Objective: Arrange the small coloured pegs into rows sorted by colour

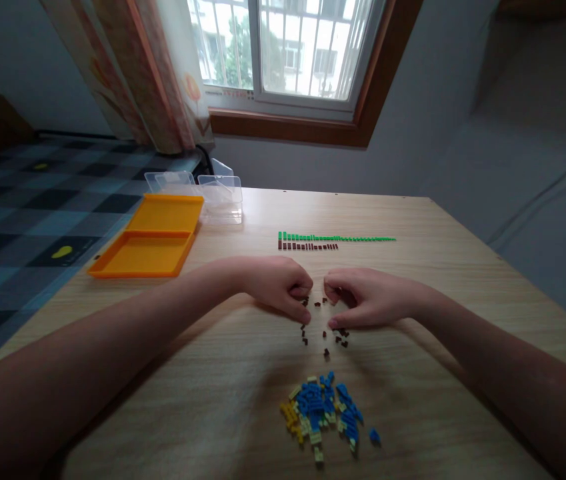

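My left hand [280,287] rests on the table with its fingers curled and its thumb apart from them. Small dark brown building bricks [325,334] lie scattered between and just below my hands. Facing it, my right hand [370,298] has the same shape, thumb and curled forefinger apart, beside a few of the brown bricks. Nothing shows between the fingers of either hand, though the palms are hidden. Beyond the hands runs a row of green bricks [313,237], set out from larger to smaller. Closer to me, a shorter row of brown bricks [307,246] lies alongside it.
Near me is a mixed pile of blue bricks [313,400], yellow bricks [291,420] and pale ones. An opened orange box [135,273] stands at the left, with clear plastic boxes [223,212] behind it. The wooden table [203,400] adjoins a checked bed [63,200].
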Demonstrator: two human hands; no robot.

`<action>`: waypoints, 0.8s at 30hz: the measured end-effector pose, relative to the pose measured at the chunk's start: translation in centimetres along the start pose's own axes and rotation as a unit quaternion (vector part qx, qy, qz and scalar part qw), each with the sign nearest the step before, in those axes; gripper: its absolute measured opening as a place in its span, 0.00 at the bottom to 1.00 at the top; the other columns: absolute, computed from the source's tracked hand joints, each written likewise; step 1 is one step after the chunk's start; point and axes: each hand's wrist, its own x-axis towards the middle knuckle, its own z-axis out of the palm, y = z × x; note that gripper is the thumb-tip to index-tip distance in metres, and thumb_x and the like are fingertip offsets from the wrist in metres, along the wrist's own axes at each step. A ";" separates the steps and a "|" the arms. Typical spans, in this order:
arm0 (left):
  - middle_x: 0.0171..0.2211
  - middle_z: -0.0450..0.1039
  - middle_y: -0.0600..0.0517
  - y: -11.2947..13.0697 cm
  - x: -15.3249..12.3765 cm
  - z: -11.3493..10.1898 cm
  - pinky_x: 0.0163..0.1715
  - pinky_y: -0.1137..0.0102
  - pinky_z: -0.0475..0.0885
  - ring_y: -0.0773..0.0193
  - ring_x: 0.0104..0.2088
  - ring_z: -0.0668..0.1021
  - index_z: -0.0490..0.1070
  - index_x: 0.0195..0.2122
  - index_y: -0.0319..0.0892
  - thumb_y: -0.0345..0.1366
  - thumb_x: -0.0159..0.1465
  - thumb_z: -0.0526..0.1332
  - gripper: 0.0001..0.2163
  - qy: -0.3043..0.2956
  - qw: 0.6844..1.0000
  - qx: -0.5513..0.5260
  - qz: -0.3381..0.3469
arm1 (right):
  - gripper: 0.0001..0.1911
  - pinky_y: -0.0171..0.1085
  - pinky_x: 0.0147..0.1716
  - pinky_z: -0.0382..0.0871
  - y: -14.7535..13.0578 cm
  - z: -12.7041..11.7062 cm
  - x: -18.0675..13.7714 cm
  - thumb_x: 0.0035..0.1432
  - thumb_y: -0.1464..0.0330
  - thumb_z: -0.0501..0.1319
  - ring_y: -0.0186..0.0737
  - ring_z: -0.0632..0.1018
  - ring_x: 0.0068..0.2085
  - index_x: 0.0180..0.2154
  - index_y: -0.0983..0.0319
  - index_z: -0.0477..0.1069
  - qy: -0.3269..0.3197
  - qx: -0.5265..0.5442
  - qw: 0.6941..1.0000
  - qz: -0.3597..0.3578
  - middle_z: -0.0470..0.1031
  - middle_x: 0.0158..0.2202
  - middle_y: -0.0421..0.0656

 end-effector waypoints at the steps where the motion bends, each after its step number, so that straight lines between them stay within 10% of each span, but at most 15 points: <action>1: 0.21 0.59 0.58 0.0 0.0 0.0 0.26 0.70 0.57 0.69 0.23 0.61 0.57 0.23 0.43 0.48 0.58 0.64 0.19 -0.003 1.000 -0.002 0.002 | 0.18 0.35 0.28 0.54 -0.1 0.0 0.0 0.52 0.55 0.67 0.35 0.65 0.30 0.33 0.60 0.64 0.001 -0.006 1.000 0.000 0.67 0.29 0.38; 15: 0.25 0.67 0.56 0.5 0.0 0.1 0.29 0.70 0.61 0.67 0.26 0.66 0.61 0.25 0.43 0.50 0.55 0.67 0.19 -0.009 0.999 0.035 0.007 | 0.17 0.37 0.27 0.53 -0.6 1.7 1.1 0.59 0.56 0.61 0.36 0.65 0.29 0.27 0.60 0.62 0.093 -0.046 0.993 0.052 0.69 0.26 0.40; 24: 0.33 0.73 0.48 3.6 -0.5 0.3 0.36 0.65 0.67 0.59 0.35 0.71 0.71 0.31 0.41 0.57 0.52 0.68 0.22 0.005 0.988 0.148 -0.038 | 0.16 0.33 0.25 0.56 1.7 0.0 0.4 0.59 0.57 0.63 0.32 0.65 0.28 0.31 0.61 0.63 -0.021 0.108 0.994 0.017 0.65 0.27 0.37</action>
